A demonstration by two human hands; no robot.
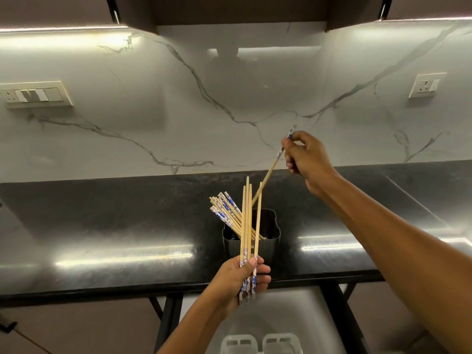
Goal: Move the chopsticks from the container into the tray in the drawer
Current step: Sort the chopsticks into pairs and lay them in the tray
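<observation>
Several chopsticks (247, 226) gripped in left hand (242, 279), right hand (305, 157) pinching another (270, 169) above container (251, 242)

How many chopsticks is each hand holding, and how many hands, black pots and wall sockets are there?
Wooden chopsticks with blue-patterned ends in the left hand: 4
Wooden chopstick in the right hand: 1
Hands: 2
Black plastic container on the dark counter: 1
White wall socket plates: 2
Total: 10
More chopsticks lean inside the container, too bunched to count.
</observation>
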